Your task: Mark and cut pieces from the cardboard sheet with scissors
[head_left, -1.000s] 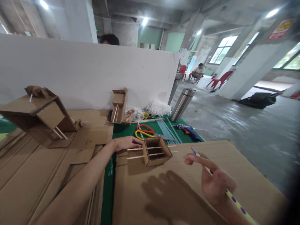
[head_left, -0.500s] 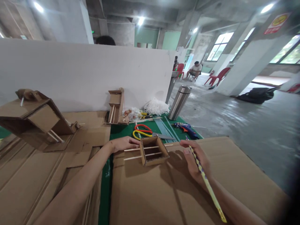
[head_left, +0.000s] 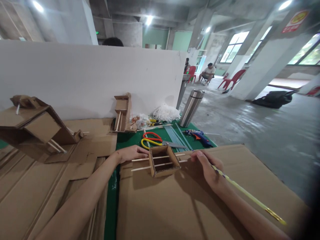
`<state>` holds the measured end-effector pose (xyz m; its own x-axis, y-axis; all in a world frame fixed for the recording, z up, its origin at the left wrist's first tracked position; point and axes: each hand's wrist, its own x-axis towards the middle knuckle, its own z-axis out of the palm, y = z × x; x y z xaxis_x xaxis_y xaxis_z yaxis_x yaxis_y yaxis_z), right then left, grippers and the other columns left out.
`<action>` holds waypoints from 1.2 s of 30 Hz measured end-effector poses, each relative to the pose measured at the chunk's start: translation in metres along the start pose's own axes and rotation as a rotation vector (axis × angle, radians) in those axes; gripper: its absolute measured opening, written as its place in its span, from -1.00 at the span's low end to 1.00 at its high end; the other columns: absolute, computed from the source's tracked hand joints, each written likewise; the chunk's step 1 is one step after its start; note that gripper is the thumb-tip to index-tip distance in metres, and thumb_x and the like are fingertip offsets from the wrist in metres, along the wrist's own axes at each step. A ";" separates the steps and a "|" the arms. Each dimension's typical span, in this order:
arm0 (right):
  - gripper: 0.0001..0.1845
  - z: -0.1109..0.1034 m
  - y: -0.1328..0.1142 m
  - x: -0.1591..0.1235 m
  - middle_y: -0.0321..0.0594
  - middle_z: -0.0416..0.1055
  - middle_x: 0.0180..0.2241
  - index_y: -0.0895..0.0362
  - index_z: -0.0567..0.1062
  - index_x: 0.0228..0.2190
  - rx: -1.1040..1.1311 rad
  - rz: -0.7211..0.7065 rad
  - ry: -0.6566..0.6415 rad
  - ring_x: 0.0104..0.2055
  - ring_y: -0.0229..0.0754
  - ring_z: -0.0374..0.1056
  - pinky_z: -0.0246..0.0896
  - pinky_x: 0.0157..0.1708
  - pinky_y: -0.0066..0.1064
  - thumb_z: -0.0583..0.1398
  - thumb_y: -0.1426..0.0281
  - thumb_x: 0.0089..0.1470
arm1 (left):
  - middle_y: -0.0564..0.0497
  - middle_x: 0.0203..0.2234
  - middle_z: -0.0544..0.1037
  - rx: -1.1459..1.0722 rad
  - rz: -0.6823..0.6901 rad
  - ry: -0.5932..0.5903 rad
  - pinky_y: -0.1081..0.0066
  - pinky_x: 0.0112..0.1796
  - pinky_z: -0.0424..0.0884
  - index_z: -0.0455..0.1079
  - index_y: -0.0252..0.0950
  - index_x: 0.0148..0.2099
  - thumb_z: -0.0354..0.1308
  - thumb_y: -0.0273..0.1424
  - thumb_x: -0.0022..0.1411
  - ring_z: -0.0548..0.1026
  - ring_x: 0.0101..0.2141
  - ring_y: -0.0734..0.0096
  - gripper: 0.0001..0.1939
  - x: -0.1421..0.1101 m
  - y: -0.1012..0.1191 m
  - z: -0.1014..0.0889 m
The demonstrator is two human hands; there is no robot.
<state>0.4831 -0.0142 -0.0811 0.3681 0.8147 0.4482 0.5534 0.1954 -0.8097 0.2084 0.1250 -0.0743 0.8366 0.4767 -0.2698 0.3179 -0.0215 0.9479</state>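
A small open cardboard box [head_left: 163,160] sits on a large cardboard sheet [head_left: 190,203] that covers the near right part of the worktop [head_left: 130,138], close to the sheet's far edge. Two thin wooden sticks [head_left: 140,164] run through the box from side to side and jut out at both ends. The left hand [head_left: 131,153] lies flat at the sheet's far left corner, fingers loosely curled and resting on the left ends of the sticks just beside the box; its grip is narrow but not clamped around anything that can be made out. The right hand [head_left: 208,168] is on the other side of the box, its grip closed on a yellow pencil with purple dots [head_left: 246,194], pinched between thumb and fingers, the fingertips near the right ends of the sticks; whether they touch cannot be told. The pencil's long end slants away toward the near right corner of the sheet. Beyond the box, on the green mat, lie red-and-yellow scissors [head_left: 151,139] and a blue glue gun [head_left: 200,136], and a steel flask [head_left: 191,107] stands toward the far right edge.
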 end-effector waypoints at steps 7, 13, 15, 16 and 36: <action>-0.61 0.000 -0.004 -0.001 -0.27 0.42 -0.58 0.10 0.50 -0.53 0.017 -0.013 -0.020 -0.46 -0.16 0.35 0.19 -0.45 -0.38 0.08 0.11 0.11 | -0.06 -0.25 0.60 0.014 -0.009 0.005 0.31 -0.06 0.27 0.54 -0.33 -0.11 0.24 0.04 -0.04 0.47 -0.16 0.22 -0.40 0.001 0.001 0.000; -0.50 -0.002 -0.002 -0.001 -0.28 0.33 -0.68 0.11 0.48 -0.62 0.087 0.013 0.091 -0.53 -0.18 0.28 0.13 -0.48 -0.36 0.05 0.06 0.13 | -0.06 -0.25 0.61 0.018 -0.001 0.002 0.32 -0.05 0.26 0.54 -0.32 -0.12 0.23 0.05 -0.04 0.46 -0.16 0.23 -0.41 -0.001 0.003 0.001; -0.53 -0.004 -0.006 -0.007 -0.31 0.30 -0.68 0.13 0.50 -0.54 0.178 0.008 0.179 -0.57 -0.22 0.23 0.10 -0.52 -0.38 0.03 0.09 0.16 | -0.07 -0.24 0.60 0.022 0.005 -0.005 0.31 -0.05 0.26 0.53 -0.33 -0.11 0.23 0.05 -0.03 0.46 -0.15 0.22 -0.40 -0.001 0.003 0.001; -0.58 -0.005 -0.011 -0.011 -0.33 0.29 -0.67 0.12 0.49 -0.48 0.249 -0.010 0.220 -0.59 -0.24 0.21 0.09 -0.54 -0.40 0.04 0.11 0.17 | -0.07 -0.24 0.60 0.025 0.008 -0.007 0.31 -0.04 0.26 0.53 -0.33 -0.11 0.23 0.05 -0.03 0.46 -0.15 0.22 -0.40 -0.001 0.003 0.001; -0.55 0.030 -0.049 -0.067 -0.33 0.28 -0.69 0.12 0.33 -0.64 -0.039 0.036 -0.375 -0.64 -0.30 0.19 0.03 -0.64 -0.49 0.07 0.12 0.16 | -0.05 -0.19 0.59 0.092 0.059 0.009 0.34 -0.03 0.25 0.51 -0.27 -0.06 0.20 0.02 0.04 0.45 -0.11 0.23 -0.45 0.003 -0.009 -0.005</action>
<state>0.4088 -0.0616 -0.0830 0.0929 0.9654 0.2436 0.5756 0.1476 -0.8043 0.2050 0.1312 -0.0830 0.8511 0.4804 -0.2116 0.3078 -0.1302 0.9425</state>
